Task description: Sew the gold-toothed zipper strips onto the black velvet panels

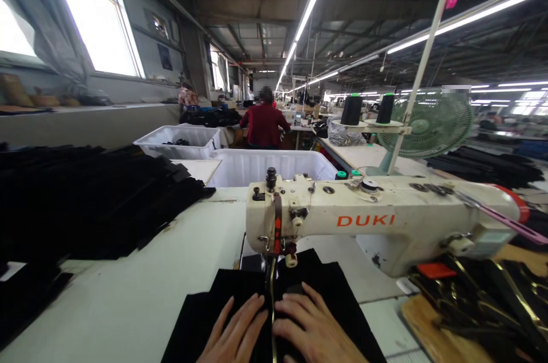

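Black fabric [338,300] is lying flat on the white sewing table [141,294] under the head of a cream DUKI sewing machine [377,220], its long axis running from the worker toward the needle. Both hands are pressing down on it, fingers spread and gripping nothing: the left hand [237,331] just left of the seam line, the right hand [314,326] just right. Stacked black pieces [85,203] are sitting at far left.

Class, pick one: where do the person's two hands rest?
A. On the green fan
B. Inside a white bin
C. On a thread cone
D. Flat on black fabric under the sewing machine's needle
D: the left hand and right hand lie flat on the black fabric below the sewing machine.
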`<state>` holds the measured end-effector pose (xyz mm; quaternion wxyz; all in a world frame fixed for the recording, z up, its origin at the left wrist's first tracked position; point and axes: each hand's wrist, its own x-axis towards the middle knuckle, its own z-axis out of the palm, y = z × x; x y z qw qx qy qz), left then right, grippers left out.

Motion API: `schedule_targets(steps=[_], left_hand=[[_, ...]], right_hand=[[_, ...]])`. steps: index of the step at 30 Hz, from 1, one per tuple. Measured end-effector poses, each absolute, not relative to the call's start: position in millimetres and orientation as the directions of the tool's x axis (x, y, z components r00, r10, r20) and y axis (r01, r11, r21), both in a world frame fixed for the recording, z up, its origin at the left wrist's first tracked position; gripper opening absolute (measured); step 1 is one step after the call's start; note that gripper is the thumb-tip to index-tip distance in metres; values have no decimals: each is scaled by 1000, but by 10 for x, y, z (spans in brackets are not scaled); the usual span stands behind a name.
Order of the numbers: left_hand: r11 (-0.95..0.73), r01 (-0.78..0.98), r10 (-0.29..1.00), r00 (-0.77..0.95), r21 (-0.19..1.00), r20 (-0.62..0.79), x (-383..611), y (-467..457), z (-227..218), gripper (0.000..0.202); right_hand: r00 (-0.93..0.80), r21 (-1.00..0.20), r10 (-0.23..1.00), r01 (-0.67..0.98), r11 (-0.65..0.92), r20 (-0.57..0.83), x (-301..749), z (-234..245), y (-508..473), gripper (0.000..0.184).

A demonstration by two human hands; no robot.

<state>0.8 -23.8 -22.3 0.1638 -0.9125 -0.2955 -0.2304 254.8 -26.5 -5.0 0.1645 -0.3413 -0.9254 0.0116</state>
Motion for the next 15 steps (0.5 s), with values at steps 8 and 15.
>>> schedule_targets(steps=[8, 15], left_hand=[[-720, 618, 496, 777, -316, 388, 63, -163, -137, 58], [-712, 670, 580, 730, -210, 361, 192, -110, 2, 68]], right_hand=[[-676, -114, 685, 684, 721, 272, 2534, 33, -227, 40], [-539, -221, 820, 790, 571, 193, 2452, 123, -79, 39]])
